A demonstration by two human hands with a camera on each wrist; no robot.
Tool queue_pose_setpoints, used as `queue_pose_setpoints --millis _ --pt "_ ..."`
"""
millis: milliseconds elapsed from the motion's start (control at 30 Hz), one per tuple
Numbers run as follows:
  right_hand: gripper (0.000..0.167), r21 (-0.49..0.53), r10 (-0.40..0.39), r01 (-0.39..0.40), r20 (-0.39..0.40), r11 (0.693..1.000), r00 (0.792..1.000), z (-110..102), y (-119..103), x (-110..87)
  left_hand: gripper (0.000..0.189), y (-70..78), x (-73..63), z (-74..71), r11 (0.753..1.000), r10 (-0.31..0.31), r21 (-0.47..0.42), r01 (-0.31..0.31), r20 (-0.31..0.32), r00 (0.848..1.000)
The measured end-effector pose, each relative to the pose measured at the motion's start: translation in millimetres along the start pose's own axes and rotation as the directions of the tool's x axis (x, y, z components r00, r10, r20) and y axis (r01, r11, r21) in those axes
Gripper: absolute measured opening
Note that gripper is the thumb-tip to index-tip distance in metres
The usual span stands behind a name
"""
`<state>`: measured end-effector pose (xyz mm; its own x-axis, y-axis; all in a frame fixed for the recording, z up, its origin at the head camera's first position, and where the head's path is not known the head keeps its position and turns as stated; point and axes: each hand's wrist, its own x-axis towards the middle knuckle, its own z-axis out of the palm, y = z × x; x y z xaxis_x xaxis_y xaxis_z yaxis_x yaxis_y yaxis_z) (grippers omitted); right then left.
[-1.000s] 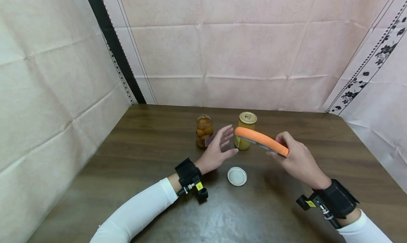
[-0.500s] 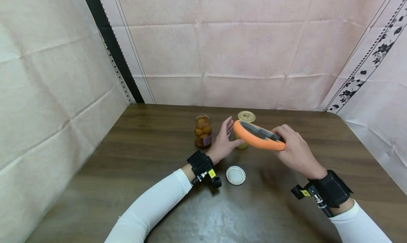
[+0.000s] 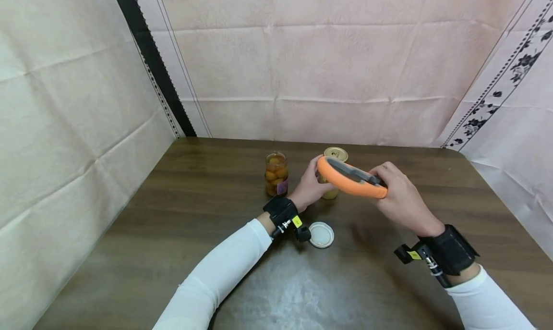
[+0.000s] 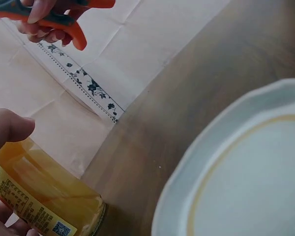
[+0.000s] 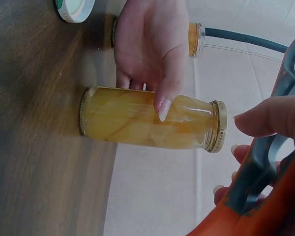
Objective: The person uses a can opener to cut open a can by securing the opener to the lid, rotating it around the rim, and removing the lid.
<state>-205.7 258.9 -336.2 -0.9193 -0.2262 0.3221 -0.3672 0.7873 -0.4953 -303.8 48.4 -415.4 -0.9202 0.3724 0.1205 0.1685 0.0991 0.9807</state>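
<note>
My left hand (image 3: 309,185) grips a glass jar of yellow fruit (image 5: 132,118) with a gold lid (image 3: 336,153). In the right wrist view, its thumb lies across the jar's near side and its other fingers pass behind. The jar stands upright on the table. My right hand (image 3: 403,200) holds an orange and grey jar opener (image 3: 347,185) by one end. The opener is tilted in the air in front of the jar, apart from the lid in the right wrist view. In the head view it hides part of the jar.
An open jar of round brown-orange pieces (image 3: 276,174) with a purple label stands left of the left hand. A loose white lid (image 3: 321,235) lies nearer on the wooden table (image 3: 142,253). Pale cloth (image 3: 324,80) hangs behind and at the sides.
My left hand has moved right and forward and taken hold of the yellow fruit jar. The jar opener has turned in my right hand, showing its grey inner side, and shifted slightly forward.
</note>
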Motion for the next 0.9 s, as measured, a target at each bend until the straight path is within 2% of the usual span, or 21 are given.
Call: queue_pose_setpoints --millis 200,300,500,633,900 --pt "0.02 0.004 0.008 -0.009 0.023 1.0 1.0 0.9 1.9 0.9 0.057 -1.8 9.1 4.3 0.999 0.021 0.03 -0.021 0.021 1.0" --pt "0.019 -0.004 -0.002 0.002 0.02 1.0 1.0 2.1 2.2 1.1 0.048 -1.8 13.4 5.9 1.0 0.008 0.029 -0.008 0.013 1.0" --pt "0.021 -0.019 -0.021 0.021 0.025 1.0 0.999 5.0 2.4 0.0 0.048 -0.5 15.3 6.4 0.996 -0.07 0.048 0.071 -0.021 0.997" --pt "0.02 -0.027 -0.007 0.008 0.036 1.0 0.999 5.8 3.3 -0.6 0.049 -2.3 14.5 5.7 0.998 -0.047 0.048 0.048 -0.006 0.999" --pt "0.022 0.023 0.067 -0.07 0.126 0.997 0.99 7.2 2.0 1.2 0.04 0.2 6.9 -3.0 0.999 -0.009 0.05 0.007 0.027 1.0"
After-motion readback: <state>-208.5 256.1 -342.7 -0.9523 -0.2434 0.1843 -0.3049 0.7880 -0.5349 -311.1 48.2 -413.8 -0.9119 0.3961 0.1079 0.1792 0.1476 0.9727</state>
